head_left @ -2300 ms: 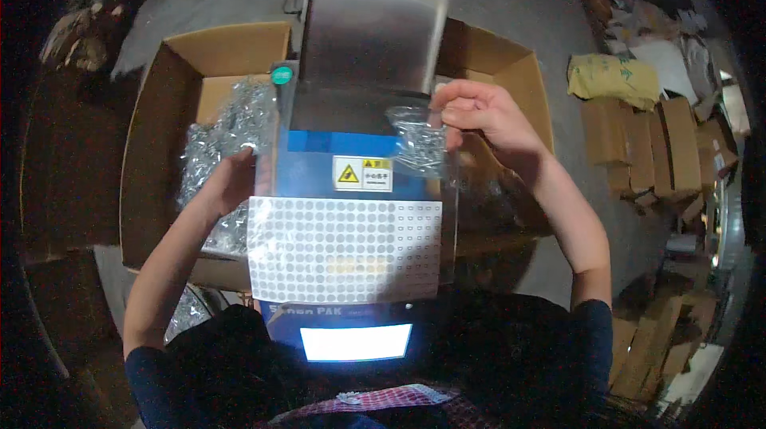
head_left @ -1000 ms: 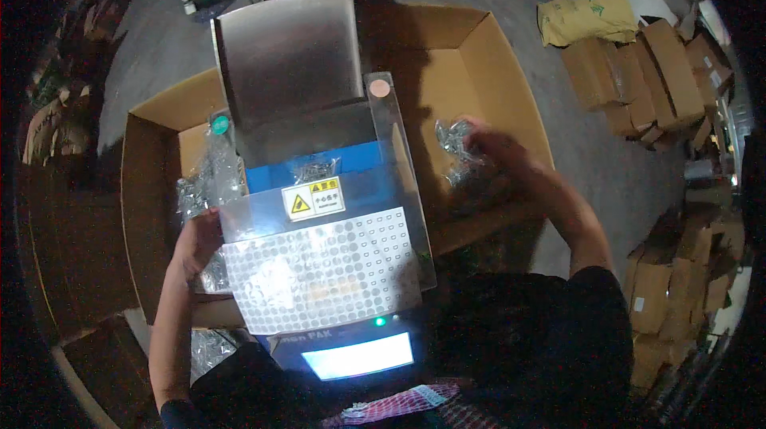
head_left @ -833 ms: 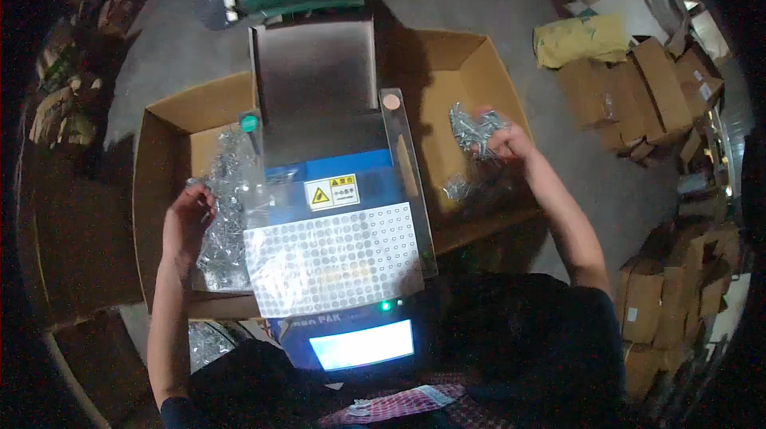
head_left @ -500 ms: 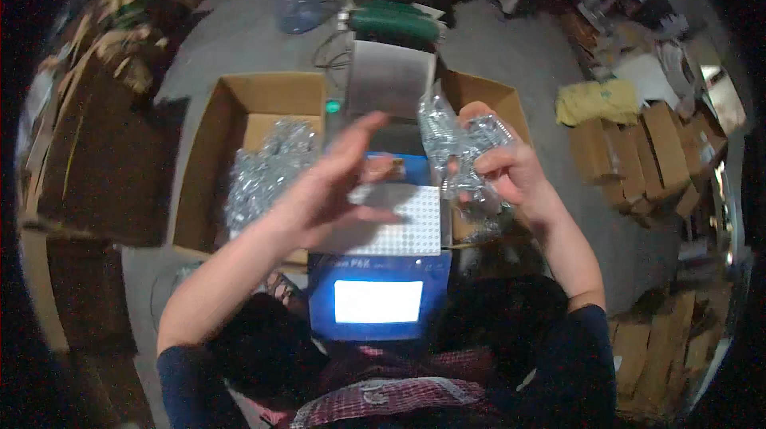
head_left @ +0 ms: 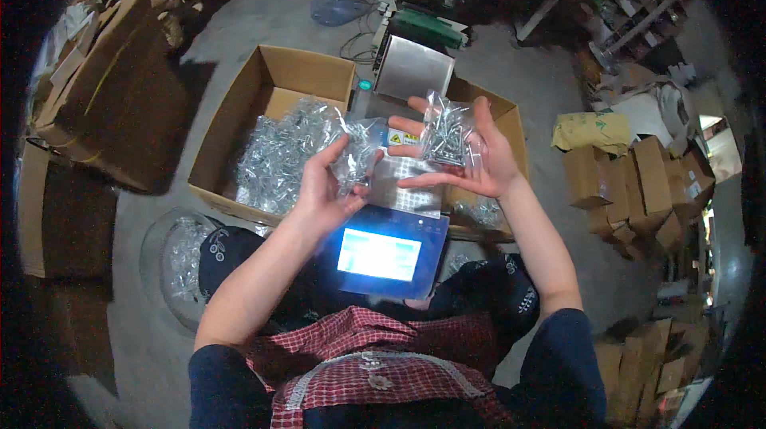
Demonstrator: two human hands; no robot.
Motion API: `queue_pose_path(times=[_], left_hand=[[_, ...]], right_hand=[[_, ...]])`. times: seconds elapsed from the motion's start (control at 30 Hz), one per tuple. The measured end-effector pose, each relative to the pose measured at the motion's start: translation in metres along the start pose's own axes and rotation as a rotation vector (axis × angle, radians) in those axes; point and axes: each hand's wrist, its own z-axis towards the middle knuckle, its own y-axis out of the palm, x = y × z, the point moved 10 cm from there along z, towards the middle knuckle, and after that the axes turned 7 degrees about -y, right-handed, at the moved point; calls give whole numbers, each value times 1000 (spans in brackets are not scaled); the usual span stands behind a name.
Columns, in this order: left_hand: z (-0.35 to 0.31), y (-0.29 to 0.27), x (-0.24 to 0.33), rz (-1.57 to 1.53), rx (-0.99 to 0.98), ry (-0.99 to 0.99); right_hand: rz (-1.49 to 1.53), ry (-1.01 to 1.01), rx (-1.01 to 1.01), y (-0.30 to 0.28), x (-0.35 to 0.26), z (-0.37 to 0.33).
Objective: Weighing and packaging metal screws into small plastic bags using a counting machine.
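My left hand [head_left: 325,194] has its fingers curled round a clear plastic bag of screws [head_left: 356,156], above the left side of the blue machine. My right hand [head_left: 496,159] is palm up with fingers spread, and a second clear bag of screws [head_left: 448,135] lies in it. Both bags are held above a blue machine with a lit screen [head_left: 379,256] and a dotted metal plate [head_left: 411,199]. Left of the machine, an open cardboard box [head_left: 214,159] holds a heap of similar bags [head_left: 275,154]. Another cardboard box [head_left: 511,122], partly hidden by my right hand, has several bags [head_left: 483,212] inside.
By my left knee stands a round clear tub [head_left: 152,269] with bags in it. Beyond the machine are a metal chute [head_left: 413,67] and a green roller [head_left: 431,27]. A clear water jug [head_left: 333,6] stands at the back; stacked cartons [head_left: 650,177] line the right.
My left hand, earlier blurred with no bag visible in it, now holds a bag. My right hand has turned palm up and its bundle of bags now shows as a single bag. The view has tilted.
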Motion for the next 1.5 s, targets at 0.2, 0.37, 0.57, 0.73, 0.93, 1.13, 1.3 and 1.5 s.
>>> queue_pose_path(times=[0.2, 0.37, 0.57, 0.73, 0.93, 1.13, 1.3, 1.5], left_hand=[[8, -12, 16, 173, -19, 79], [10, -21, 24, 342, 179, 150], [18, -31, 32, 426, 171, 283], [17, -10, 28, 599, 119, 299], [9, 19, -5, 640, -120, 97], [8, 30, -4, 738, -125, 124], [16, 21, 0, 835, -103, 152], [24, 14, 1, 843, -21, 191]], right_hand=[[26, -30, -156, 29, -3, -7], [-106, -39, -78, -24, -20, 11], [-327, -108, 513, -116, -34, 9], [-966, -101, 546, -111, -47, 2], [-958, 84, 250, -52, 10, 10], [-980, -210, 386, -61, -15, -5], [-941, -251, 422, -62, -19, -8], [-942, -253, 436, -59, -23, -9]])
